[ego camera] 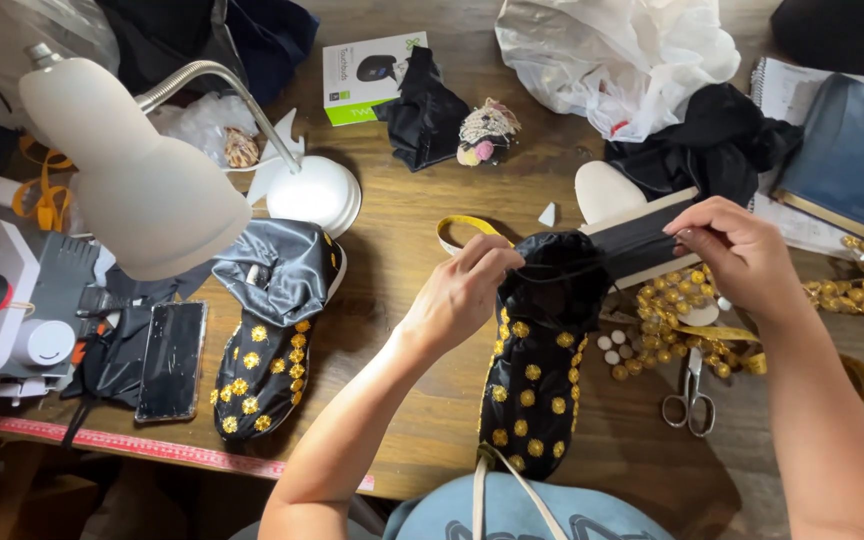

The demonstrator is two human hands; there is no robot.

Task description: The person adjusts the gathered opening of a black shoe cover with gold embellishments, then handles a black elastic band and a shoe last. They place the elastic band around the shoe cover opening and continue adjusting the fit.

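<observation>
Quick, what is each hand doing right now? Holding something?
Left hand: closed, pinching the black fabric top of the shoe.
Right hand: closed, pinching the end of a black strip.

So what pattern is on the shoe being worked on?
Black fabric shoe studded with round gold flower-like sequins, clearest in the head view.

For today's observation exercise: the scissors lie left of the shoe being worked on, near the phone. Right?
Not quite. The head view shows the scissors right of the shoe that both hands work on, among gold beads; the phone lies far left.
</observation>
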